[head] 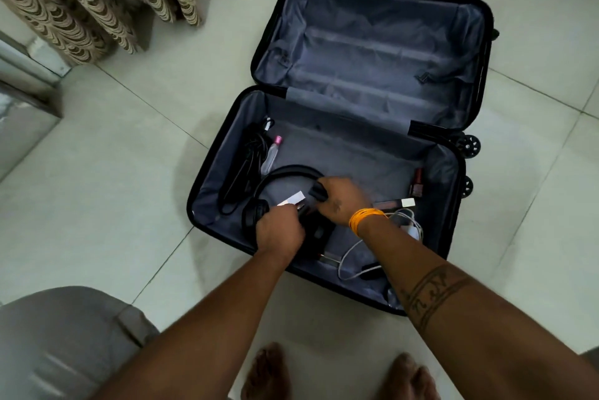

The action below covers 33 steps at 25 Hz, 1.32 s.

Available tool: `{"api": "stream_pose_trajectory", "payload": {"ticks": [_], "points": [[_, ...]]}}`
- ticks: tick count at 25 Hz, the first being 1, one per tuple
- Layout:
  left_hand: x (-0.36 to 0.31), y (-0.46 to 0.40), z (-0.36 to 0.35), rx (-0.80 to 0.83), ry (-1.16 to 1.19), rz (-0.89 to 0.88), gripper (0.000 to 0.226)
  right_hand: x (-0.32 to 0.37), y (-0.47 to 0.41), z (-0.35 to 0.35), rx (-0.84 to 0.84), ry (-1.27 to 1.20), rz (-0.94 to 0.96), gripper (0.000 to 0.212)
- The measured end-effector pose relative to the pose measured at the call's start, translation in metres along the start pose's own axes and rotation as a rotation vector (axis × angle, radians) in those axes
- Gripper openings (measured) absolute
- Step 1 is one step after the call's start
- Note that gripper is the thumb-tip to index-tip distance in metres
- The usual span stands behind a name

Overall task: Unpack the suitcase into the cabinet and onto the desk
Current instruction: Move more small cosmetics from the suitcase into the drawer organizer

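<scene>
A black suitcase (356,147) lies open on the tiled floor, its far half bare grey lining. In the near half lie black headphones (285,173), a black cable (246,156), a small clear bottle with a pink cap (271,155), a dark red nail polish bottle (417,182), a slim tube with a white cap (397,203) and a white charger with its cable (410,226). My left hand (280,231) grips a small white and silver item (291,199) at the headphones. My right hand (340,200) grips a black earcup (319,192).
Patterned curtains (97,1) hang at the top left beside a pale cabinet corner (26,101). A grey cushioned seat (64,344) stands at the bottom left. My bare feet (340,373) stand on the tiles just before the suitcase.
</scene>
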State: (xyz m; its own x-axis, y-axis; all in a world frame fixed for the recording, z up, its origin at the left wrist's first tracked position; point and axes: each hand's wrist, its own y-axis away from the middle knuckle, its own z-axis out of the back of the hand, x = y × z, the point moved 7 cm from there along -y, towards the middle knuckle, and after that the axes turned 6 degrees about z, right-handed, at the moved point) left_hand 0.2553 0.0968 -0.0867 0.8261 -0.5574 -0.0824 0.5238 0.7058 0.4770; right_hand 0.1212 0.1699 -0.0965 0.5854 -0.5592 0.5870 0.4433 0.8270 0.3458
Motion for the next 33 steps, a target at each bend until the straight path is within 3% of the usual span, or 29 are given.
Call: {"api": "stream_pose_trajectory", "payload": {"ticks": [7,14,16,21,23,25,27,29,33], "points": [[0.002,-0.010,-0.006,0.005,-0.128,-0.092,0.023,0.027,-0.011,-0.009,0.138,0.245,0.205,0.027],[0.007,-0.021,0.007,0.021,0.305,-0.085,0.023,0.019,-0.023,0.000,0.176,0.103,0.115,0.027],[0.011,-0.026,0.012,0.010,0.426,-0.094,0.035,0.021,-0.030,0.005,0.200,0.097,0.115,0.024],[-0.010,-0.041,0.045,-0.043,0.430,-0.312,0.050,0.017,-0.028,0.013,0.176,0.201,0.110,0.033],[-0.018,-0.045,0.059,-0.077,0.552,-0.311,0.047,0.007,-0.026,0.025,0.091,0.111,0.033,0.031],[-0.017,-0.052,0.065,-0.068,0.825,-0.130,0.035,-0.004,-0.022,0.039,-0.009,-0.101,-0.072,0.032],[-0.026,-0.053,0.068,0.039,1.069,0.036,0.021,-0.014,-0.013,0.054,-0.122,-0.430,-0.213,0.030],[-0.044,-0.047,0.075,0.167,1.259,0.090,0.019,-0.014,0.000,0.071,-0.224,-0.707,-0.324,0.015],[-0.055,-0.007,0.104,0.336,1.362,0.197,0.019,0.010,0.038,0.121,-0.390,-0.776,-0.381,0.009]]}}
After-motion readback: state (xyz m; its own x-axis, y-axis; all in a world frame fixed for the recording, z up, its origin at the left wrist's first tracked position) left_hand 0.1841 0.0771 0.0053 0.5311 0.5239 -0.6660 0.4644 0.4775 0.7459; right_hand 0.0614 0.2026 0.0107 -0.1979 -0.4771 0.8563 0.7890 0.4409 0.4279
